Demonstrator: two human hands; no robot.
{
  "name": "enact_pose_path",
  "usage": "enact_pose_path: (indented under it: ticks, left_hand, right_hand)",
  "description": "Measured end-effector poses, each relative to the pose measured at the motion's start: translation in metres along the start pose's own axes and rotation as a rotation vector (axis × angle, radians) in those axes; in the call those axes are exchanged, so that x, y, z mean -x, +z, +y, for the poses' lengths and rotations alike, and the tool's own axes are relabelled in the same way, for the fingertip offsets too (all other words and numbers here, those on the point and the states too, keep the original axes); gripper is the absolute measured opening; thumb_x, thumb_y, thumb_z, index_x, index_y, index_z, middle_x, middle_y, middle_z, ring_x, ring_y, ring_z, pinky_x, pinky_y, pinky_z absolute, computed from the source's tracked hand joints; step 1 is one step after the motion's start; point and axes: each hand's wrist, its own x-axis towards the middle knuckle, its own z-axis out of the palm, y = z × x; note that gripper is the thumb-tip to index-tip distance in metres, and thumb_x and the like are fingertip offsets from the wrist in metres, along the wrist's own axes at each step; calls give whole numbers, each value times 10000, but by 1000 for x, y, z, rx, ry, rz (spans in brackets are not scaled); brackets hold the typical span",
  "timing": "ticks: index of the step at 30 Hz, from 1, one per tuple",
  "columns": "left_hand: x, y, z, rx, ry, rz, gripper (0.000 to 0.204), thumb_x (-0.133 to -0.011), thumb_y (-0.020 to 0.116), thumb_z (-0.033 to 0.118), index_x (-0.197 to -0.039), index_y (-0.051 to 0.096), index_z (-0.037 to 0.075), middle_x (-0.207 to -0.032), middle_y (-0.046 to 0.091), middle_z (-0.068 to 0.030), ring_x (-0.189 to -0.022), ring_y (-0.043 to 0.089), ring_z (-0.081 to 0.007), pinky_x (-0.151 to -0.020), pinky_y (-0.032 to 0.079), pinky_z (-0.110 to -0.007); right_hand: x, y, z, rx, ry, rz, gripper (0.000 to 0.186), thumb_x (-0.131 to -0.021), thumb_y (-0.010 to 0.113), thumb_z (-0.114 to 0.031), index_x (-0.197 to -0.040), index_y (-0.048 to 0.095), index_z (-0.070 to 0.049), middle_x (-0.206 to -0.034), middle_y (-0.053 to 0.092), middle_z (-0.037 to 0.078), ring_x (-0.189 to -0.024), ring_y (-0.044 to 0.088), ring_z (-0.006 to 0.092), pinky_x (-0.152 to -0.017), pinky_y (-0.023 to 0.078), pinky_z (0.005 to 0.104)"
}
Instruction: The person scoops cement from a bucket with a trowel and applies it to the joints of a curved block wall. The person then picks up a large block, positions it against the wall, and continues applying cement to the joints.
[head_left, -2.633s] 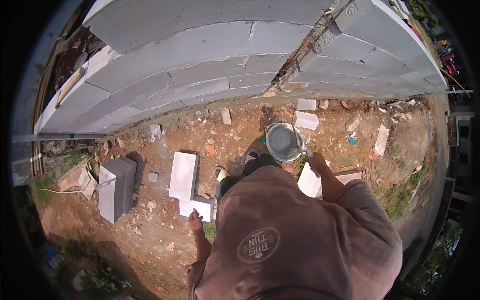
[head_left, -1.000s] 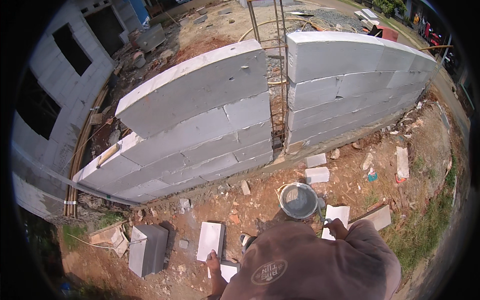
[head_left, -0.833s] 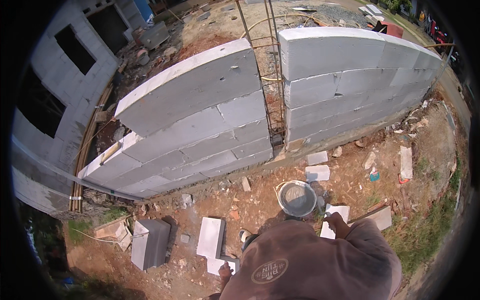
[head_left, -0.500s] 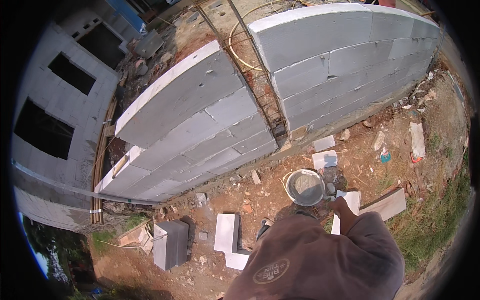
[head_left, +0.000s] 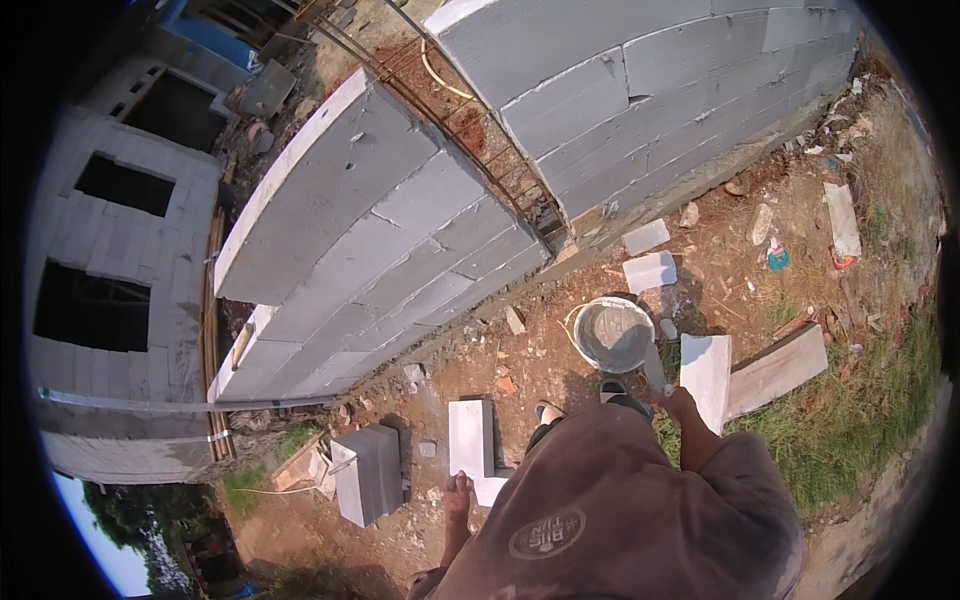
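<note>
My right hand [head_left: 680, 404] is closed round the handle end of a trowel [head_left: 655, 368], whose grey blade points towards a bucket [head_left: 612, 336] of grey mortar. The bucket stands on the ground ahead of my feet, its wire handle lying over to the left. Just right of this hand lies a pale block [head_left: 706, 380]. My left hand [head_left: 457, 492] hangs low at my left, fingers loosely apart and nothing visible in them. In the picture it meets the lower end of a white block [head_left: 470, 438]; whether it touches cannot be told.
A block wall [head_left: 370, 215] runs across ahead, with a gap holding steel bars [head_left: 465, 130] before a second wall section [head_left: 640, 100]. Stacked blocks [head_left: 367, 475] stand at left. Block pieces [head_left: 650, 271] and a plank-like slab [head_left: 778, 372] lie on rubble-strewn soil.
My left hand has come into view at lower left beside the white block. My right hand has shifted slightly, and the trowel blade now shows more clearly beside the bucket. The view has turned a little.
</note>
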Motion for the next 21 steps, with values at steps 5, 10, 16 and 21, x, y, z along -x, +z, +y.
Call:
enact_pose_path:
  ticks: [5,10,16,21]
  left_hand:
    - [9,-6,-44,-189,-88,-137,479,-914,480,400,-1100,545,-38,-957,590,-145,-786,606,-240,-686,488,-338]
    - [50,-28,-72,-61,-267,-121,472,-896,503,427,-1065,551,-11,-847,538,-66,-760,588,-200,-624,456,-302]
    - [83,-22,-44,-143,-262,18,551,-906,470,404,-1199,481,-62,-1075,575,-204,-875,615,-268,-725,488,-339]
    - [100,-28,-50,-125,-295,67,559,-903,474,434,-1185,499,-48,-989,602,-188,-842,614,-270,-731,475,-363]
  right_hand:
    - [4,-19,-18,-141,-177,11,482,-658,703,-372,-810,631,79,-727,637,225,-708,648,305,-595,481,391]
    - [-51,0,-22,-136,-181,2,419,-679,633,-304,-818,627,91,-748,635,239,-753,644,335,-653,487,401]
    - [-84,-5,-44,-14,-308,72,424,-692,614,-292,-844,610,103,-779,631,255,-745,639,366,-620,496,411]
    - [-126,4,-46,-101,-172,18,367,-727,579,-221,-902,583,102,-799,621,226,-661,632,347,-482,511,420]
